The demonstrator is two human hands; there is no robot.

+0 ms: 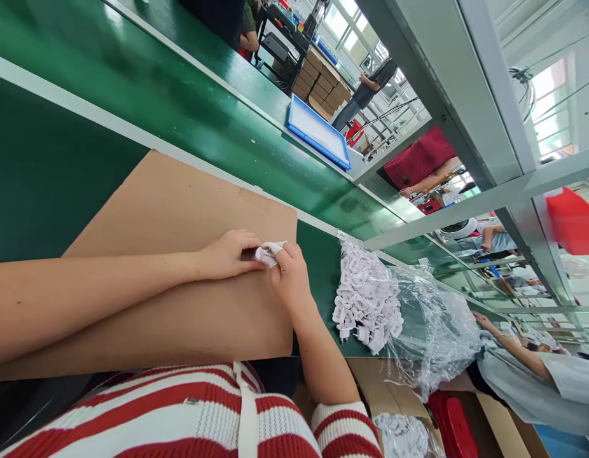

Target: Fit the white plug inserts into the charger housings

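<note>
Both hands on one small white plastic plug piece (268, 254) over brown cardboard sheet (180, 254): left hand (228, 254) pinching, right hand (289, 273) gripping. Big pile of white plastic pieces (366, 302) waiting in clear bag, so looks like plenty left.

- Left hand (228, 253) and right hand (289, 275) meet over the cardboard sheet (180, 210), pinching one small white plastic part (268, 253).
- A heap of white parts (366, 299) on clear plastic bag (432, 324) lies at the hands' three o'clock.
- Blue tray (318, 133) at one o'clock, on the green conveyor belt (156, 83).
</note>
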